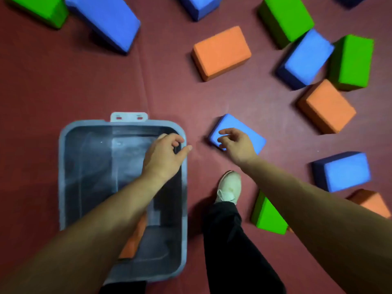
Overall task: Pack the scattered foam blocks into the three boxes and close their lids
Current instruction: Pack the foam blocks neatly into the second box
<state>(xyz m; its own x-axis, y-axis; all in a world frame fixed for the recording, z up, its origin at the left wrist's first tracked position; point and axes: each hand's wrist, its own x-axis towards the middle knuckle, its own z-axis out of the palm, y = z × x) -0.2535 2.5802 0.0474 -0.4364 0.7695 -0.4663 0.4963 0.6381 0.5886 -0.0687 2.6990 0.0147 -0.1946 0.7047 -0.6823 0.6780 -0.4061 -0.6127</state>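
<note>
Left hand (pixel 164 154) grips grey box (pixel 84 123) at its rim; right hand (pixel 237 143) hovers loose-fingered over blue block (pixel 235 124).

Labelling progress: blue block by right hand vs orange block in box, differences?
The blue block lies flat on the floor, outside the box; the orange block sits on edge inside it. Blue is under the right hand; orange is under the left forearm. Both are similar bricks.
</note>
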